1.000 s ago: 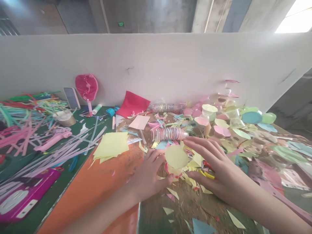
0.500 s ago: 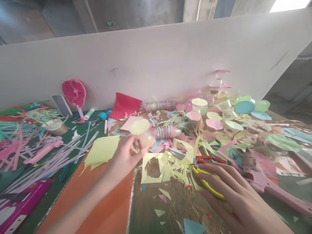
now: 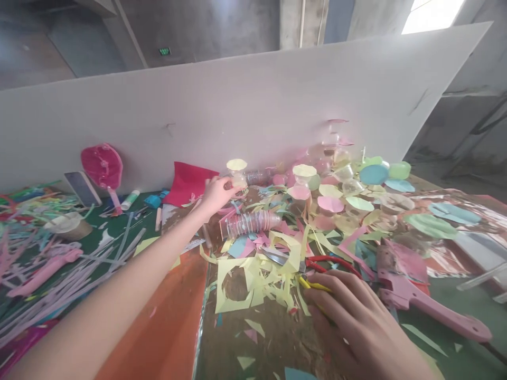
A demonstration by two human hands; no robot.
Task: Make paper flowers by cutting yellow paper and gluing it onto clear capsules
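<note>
My left hand [image 3: 224, 192] reaches out toward the back of the table, its fingers closed round a small clear plastic cup [image 3: 238, 186] topped with a pale yellow paper disc [image 3: 236, 165]. Low over the table at the right, my right hand [image 3: 352, 316] lies with its fingers loosely stretched across a yellow-handled tool [image 3: 311, 284], whose kind is mostly hidden. Just beyond it are red handles [image 3: 332, 262] and a metal blade [image 3: 275, 256] among yellow paper scraps. A clear ribbed bottle piece [image 3: 251, 224] lies below my left hand.
A pink glue gun [image 3: 428, 303] lies beside my right hand. Paper-topped cups [image 3: 304, 173] crowd the back right. A red sheet [image 3: 189, 184] leans near the white partition [image 3: 222, 116]. Paper strips [image 3: 75, 285] and a phone [image 3: 82, 189] are at left.
My left hand has carried the cup with its yellow disc farther back, past the ribbed bottle piece. My right hand has settled farther over the yellow handles. The view has shifted slightly right.
</note>
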